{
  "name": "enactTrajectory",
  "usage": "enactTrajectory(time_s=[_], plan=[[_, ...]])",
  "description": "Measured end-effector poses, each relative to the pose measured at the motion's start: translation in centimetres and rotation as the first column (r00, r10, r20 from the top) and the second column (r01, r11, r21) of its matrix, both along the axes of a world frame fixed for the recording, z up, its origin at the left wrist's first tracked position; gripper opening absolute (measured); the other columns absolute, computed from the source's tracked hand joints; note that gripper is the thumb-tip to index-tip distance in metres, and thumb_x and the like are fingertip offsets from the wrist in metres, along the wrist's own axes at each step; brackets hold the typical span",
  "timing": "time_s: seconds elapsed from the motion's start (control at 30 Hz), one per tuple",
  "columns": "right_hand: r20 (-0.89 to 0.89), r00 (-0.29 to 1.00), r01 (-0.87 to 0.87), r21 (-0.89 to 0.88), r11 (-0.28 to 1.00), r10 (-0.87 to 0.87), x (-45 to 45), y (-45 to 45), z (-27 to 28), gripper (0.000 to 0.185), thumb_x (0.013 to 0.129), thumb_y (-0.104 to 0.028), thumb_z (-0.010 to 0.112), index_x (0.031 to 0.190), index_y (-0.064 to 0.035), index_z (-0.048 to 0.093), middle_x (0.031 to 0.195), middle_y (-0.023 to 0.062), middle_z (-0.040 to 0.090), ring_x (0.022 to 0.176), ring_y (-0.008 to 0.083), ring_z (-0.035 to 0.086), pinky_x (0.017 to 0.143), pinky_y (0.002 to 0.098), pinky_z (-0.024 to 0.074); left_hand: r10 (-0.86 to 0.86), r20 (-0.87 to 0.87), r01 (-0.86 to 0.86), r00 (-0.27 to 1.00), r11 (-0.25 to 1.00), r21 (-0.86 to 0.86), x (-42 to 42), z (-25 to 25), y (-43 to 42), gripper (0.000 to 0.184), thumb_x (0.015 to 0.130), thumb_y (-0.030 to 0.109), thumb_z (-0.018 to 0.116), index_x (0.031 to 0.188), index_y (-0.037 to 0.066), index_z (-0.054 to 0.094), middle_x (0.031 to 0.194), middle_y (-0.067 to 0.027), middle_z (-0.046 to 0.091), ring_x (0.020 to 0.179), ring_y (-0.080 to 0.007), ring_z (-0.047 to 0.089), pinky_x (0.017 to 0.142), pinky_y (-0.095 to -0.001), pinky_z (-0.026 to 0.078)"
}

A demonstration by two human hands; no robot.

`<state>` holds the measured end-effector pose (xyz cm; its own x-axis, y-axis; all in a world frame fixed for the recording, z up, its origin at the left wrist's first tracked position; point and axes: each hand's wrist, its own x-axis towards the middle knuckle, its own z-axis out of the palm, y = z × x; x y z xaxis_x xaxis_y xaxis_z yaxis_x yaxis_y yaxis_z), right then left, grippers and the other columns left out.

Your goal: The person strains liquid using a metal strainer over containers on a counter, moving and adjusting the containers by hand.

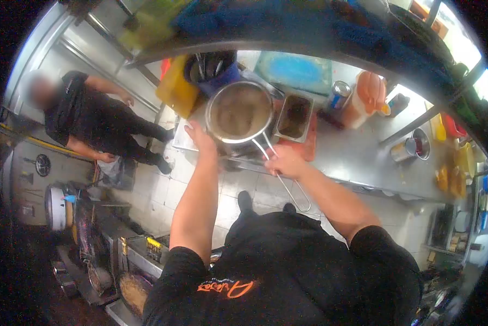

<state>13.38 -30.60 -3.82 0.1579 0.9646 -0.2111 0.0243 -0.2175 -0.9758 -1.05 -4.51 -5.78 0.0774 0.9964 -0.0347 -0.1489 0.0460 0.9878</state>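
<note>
A round metal strainer (pixel 240 111) with a long wire handle is held over the near edge of the steel counter. My right hand (pixel 285 161) is closed round the handle just below the bowl. At the strainer's lower left is my left hand (pixel 201 137), its fingers partly spread near the rim; whether it touches the rim or something beneath is unclear. Inside the strainer the contents look brownish and blurred. A rectangular metal container (pixel 295 116) with dark contents stands right of the strainer, on a red board (pixel 309 145).
Behind stand a blue bin (pixel 220 84) with utensils, a yellow container (pixel 177 87), a pale green board (pixel 293 69), a can (pixel 340 93) and an orange-lidded container (pixel 366 98). A shelf crosses above the steel counter (pixel 358 157). Another person (pixel 92 114) stands at the left.
</note>
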Motion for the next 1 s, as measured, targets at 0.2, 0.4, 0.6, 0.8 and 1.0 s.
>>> enactTrajectory(time_s=[0.2, 0.4, 0.6, 0.8, 1.0], plan=[[-0.125, 0.987, 0.101, -0.019, 0.995, -0.103, -0.8, 0.0, 0.3, 0.017, 0.085, -0.015, 0.064, 0.096, -0.0021, 0.064, 0.072, 0.0060, 0.063, 0.062, 0.0166, 0.060, 0.054, 0.0323, 0.0476, -0.017, 0.064, 0.018, 0.998, 1.000, -0.005, 0.5, 0.6, -0.1, 0.091, 0.097, 0.062, 0.036, 0.152, -0.003, 0.004, 0.159, -0.0205, 0.012, 0.144, -0.0336, 0.021, 0.117, -0.0396, 0.019], [0.125, 0.992, -0.009, 0.023, 1.000, 0.006, -1.3, -0.2, 0.5, 0.020, 0.084, -0.019, 0.066, 0.092, -0.0012, 0.064, 0.070, 0.0069, 0.063, 0.062, 0.0156, 0.061, 0.056, 0.0327, 0.0491, -0.082, -0.208, 0.119, 0.975, 0.978, 0.171, -0.9, -3.1, 1.6, 0.093, 0.094, 0.066, 0.037, 0.153, 0.005, -0.002, 0.158, -0.0145, 0.014, 0.143, -0.0330, 0.020, 0.116, -0.0473, 0.019], [-0.137, 0.985, 0.102, -0.033, 0.994, -0.106, -1.0, 0.0, -0.3, 0.018, 0.085, -0.020, 0.066, 0.080, -0.0024, 0.062, 0.067, 0.0051, 0.062, 0.057, 0.0142, 0.058, 0.053, 0.0314, 0.0472, -0.044, 0.148, 0.064, 0.988, 0.989, -0.134, 0.4, 1.9, -1.1, 0.090, 0.095, 0.064, 0.038, 0.154, 0.008, 0.001, 0.158, -0.0133, 0.015, 0.143, -0.0323, 0.020, 0.115, -0.0483, 0.021], [-0.140, 0.979, 0.144, -0.050, 0.988, -0.149, 0.2, -0.1, -1.0, 0.023, 0.087, -0.009, 0.065, 0.106, -0.0011, 0.056, 0.072, 0.0043, 0.059, 0.058, 0.0125, 0.057, 0.051, 0.0285, 0.0442, -0.055, 0.045, 0.056, 0.997, 0.998, -0.012, 0.5, 2.6, -2.5, 0.088, 0.095, 0.063, 0.038, 0.154, 0.008, 0.002, 0.158, -0.0144, 0.017, 0.143, -0.0324, 0.022, 0.115, -0.0470, 0.023], [-0.071, 0.994, 0.091, 0.036, 0.995, -0.089, 0.0, -0.2, -0.5, 0.020, 0.085, -0.015, 0.065, 0.096, 0.0007, 0.060, 0.071, 0.0080, 0.063, 0.058, 0.0183, 0.061, 0.056, 0.0332, 0.0484, -0.078, 0.056, 0.080, 0.995, 0.996, -0.028, 0.5, 0.6, -0.9, 0.090, 0.095, 0.065, 0.037, 0.154, 0.008, 0.000, 0.159, -0.0149, 0.012, 0.144, -0.0328, 0.018, 0.116, -0.0470, 0.020]])
